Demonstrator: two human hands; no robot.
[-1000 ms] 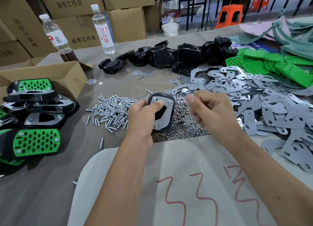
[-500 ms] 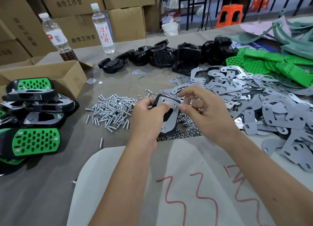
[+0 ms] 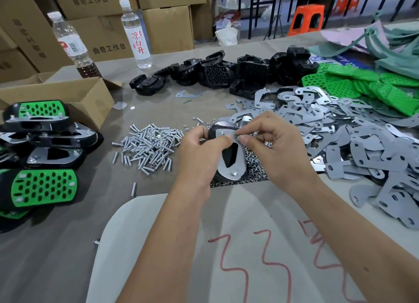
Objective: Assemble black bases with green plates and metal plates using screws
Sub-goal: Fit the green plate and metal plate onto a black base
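Your left hand (image 3: 199,153) grips the black plastic base (image 3: 226,159) above the tabletop's (image 3: 68,246) nut pile; your right hand (image 3: 272,144) pinches the top of its silver metal plate (image 3: 239,159), silver screws (image 3: 149,146) heaped just left.

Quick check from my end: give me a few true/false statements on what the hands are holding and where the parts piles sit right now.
1. The left hand grips a black base with a metal plate on it. True.
2. The right hand rests flat on the table. False: its fingers pinch at the plate's far end.
3. The loose screws lie left of the hands. True.
4. The green plates are piled near left. False: far right.
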